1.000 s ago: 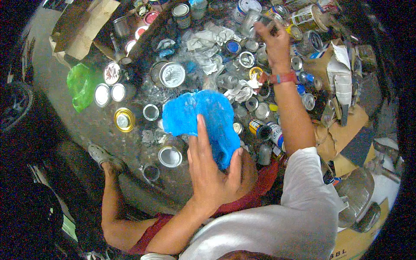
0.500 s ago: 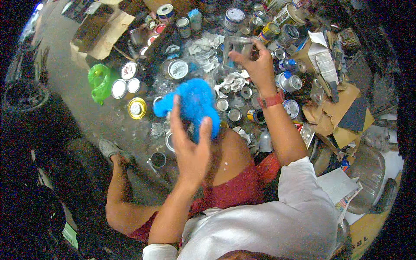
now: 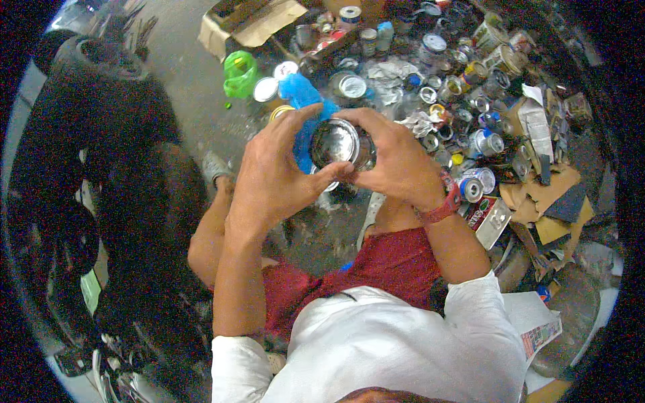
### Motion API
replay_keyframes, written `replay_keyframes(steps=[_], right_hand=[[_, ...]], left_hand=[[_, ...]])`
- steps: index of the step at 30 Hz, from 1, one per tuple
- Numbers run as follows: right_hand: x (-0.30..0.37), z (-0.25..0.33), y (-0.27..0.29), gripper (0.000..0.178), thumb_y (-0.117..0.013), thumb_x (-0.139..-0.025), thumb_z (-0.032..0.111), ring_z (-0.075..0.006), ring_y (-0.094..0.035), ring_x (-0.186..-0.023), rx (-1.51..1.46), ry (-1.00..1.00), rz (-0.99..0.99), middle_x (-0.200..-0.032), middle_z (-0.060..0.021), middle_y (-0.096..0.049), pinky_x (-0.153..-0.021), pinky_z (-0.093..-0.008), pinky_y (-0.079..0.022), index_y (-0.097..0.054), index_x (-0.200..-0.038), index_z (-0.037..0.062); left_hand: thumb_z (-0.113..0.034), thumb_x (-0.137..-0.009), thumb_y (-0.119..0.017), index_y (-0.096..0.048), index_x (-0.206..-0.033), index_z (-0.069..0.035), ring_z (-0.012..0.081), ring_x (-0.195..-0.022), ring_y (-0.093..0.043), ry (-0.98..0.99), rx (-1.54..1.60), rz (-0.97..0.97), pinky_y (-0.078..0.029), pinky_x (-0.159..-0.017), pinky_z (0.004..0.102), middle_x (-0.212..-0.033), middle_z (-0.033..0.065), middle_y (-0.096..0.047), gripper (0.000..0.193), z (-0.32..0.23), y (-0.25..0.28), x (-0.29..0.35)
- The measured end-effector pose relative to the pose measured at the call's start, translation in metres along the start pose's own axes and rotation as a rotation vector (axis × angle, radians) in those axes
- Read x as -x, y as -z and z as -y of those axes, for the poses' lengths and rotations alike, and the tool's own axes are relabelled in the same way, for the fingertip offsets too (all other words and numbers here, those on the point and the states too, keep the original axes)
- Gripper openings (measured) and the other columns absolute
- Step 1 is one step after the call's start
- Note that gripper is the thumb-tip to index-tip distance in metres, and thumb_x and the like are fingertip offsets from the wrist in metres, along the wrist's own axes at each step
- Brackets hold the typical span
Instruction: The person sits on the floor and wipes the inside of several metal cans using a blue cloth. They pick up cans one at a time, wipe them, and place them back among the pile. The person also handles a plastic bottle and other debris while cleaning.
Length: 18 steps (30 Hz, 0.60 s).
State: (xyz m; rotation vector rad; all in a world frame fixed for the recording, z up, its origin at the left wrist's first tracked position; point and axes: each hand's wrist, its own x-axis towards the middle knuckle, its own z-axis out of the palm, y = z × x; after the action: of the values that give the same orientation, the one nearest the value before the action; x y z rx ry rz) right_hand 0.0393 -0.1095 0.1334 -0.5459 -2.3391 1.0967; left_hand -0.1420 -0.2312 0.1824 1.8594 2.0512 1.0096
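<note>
In front of my chest, my right hand grips a clear, round cup. Its round end faces up toward me and looks silvery inside. From the other side, my left hand holds a bunched blue cloth against the cup's wall. The cloth hangs out past the far side of my left fingers. Both thumbs come close together at the cup's near edge. How much cloth lies between my left fingers and the cup is partly hidden.
Many cans and jars crowd the floor ahead and right, a blue-and-white can among them. Crumpled paper, a green plastic bag and a cardboard box lie beyond. Torn cardboard is at right, a dark tyre at left.
My hands, apart before, have come together. The right hand brought the cup down and left, and the left hand pressed the blue cloth to it. The view has shifted too.
</note>
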Motion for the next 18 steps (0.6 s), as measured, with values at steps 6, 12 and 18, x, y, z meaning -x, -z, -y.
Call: replay_keyframes(steps=[6,12,18], right_hand=[[0.028,0.013,-0.068,0.065,-0.083,-0.079,0.024,-0.0429,-0.065,-0.122,-0.169,-0.027,0.035,-0.132,-0.0212,-0.068,-0.105,-0.0479,-0.053,-0.059,-0.137,0.0076],[0.046,-0.003,-0.104,0.067,-0.085,-0.076,0.017,-0.0432,-0.066,-0.121,-0.235,-0.007,0.101,-0.131,-0.0208,-0.068,-0.103,-0.0487,-0.054,-0.058,-0.137,0.0074],[0.051,-0.02,-0.114,0.071,-0.09,-0.073,0.015,-0.0413,-0.069,-0.117,-0.314,-0.025,0.186,-0.125,-0.0187,-0.071,-0.099,-0.0467,-0.055,-0.059,-0.136,0.009]], left_hand=[[-0.023,-0.068,-0.095,-0.072,-0.125,-0.001,0.0382,-0.099,-0.075,0.192,0.004,0.036,-0.06,-0.09,0.0445,-0.107,0.02,-0.076,0.065,0.014,0.011,0.06],[-0.022,-0.07,-0.095,-0.073,-0.127,-0.001,0.023,-0.094,-0.076,0.408,0.029,0.129,-0.06,-0.086,0.0356,-0.109,0.017,-0.078,0.064,0.038,0.003,0.096],[-0.024,-0.082,-0.093,-0.072,-0.13,0.001,0.0162,-0.099,-0.073,0.678,0.457,0.271,-0.058,-0.091,0.0323,-0.112,0.0104,-0.078,0.058,0.075,0.01,0.1]])
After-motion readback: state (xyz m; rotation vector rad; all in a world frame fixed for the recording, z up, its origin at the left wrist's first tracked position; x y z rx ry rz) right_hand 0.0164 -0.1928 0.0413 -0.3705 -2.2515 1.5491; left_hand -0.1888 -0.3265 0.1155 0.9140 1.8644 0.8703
